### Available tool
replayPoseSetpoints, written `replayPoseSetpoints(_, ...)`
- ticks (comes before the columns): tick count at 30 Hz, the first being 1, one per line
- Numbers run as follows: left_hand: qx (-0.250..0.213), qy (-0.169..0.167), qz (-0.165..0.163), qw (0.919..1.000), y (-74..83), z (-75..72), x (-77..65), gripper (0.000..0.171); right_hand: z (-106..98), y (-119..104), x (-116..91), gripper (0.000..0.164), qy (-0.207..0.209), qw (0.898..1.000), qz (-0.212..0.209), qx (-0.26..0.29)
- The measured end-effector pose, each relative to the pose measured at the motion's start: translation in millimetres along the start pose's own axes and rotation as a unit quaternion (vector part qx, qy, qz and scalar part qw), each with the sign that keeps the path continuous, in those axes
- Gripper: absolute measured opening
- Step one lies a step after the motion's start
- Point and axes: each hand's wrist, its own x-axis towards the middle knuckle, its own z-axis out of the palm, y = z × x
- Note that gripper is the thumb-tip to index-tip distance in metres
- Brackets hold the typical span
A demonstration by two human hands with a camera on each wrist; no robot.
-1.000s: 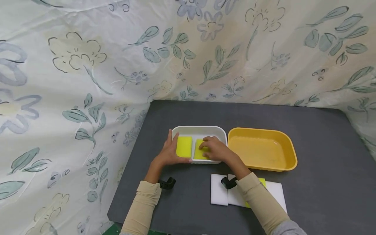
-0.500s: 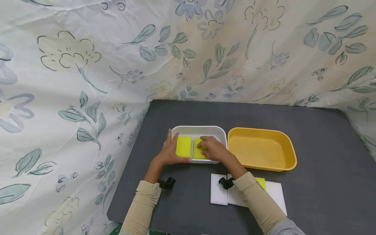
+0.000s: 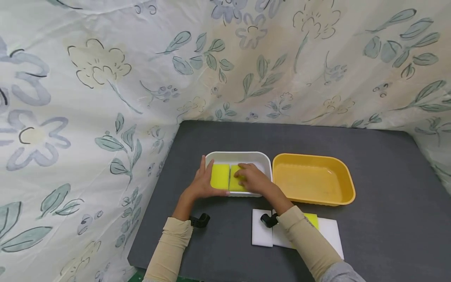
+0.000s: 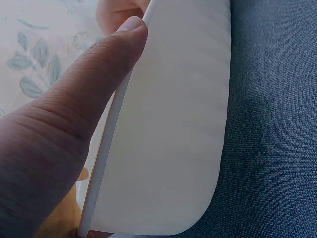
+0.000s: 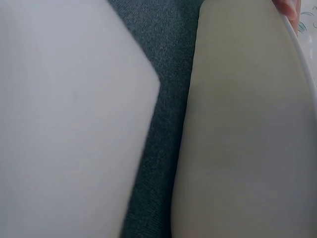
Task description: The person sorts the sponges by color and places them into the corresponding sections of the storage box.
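A white tray (image 3: 260,158) stands left of centre on the table and holds two flat yellow sponges side by side. My left hand (image 3: 202,184) rests on its near left corner, fingers straight along the left side and thumb stretched along the front rim. The left sponge (image 3: 220,177) lies beside those fingers. Over the right sponge (image 3: 235,184) my right hand (image 3: 255,180) bends its fingers and holds it from above; the hand covers part of this sponge. In the left wrist view, the left thumb (image 4: 111,57) lies against the tray's rim.
A yellow tray (image 3: 313,180) stands directly right of the white one. Nearer the front lie white sponge-like slabs (image 3: 262,231) and another yellow piece (image 3: 312,219), partly under the right forearm. A flowered curtain (image 3: 264,78) hangs behind the dark table (image 3: 225,243).
My right hand has shifted slightly left with the right sponge, narrowing the gap between the two sponges. My left hand has stayed on the white tray.
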Motion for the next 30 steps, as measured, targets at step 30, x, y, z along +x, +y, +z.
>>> replayPoseSetpoints(30,0.011,-0.001,-0.001,0.9999,1.8,2.1,-4.3,0.124,0.4,-7.1,-2.0,0.027,-0.001,0.998,-0.051,-0.024)
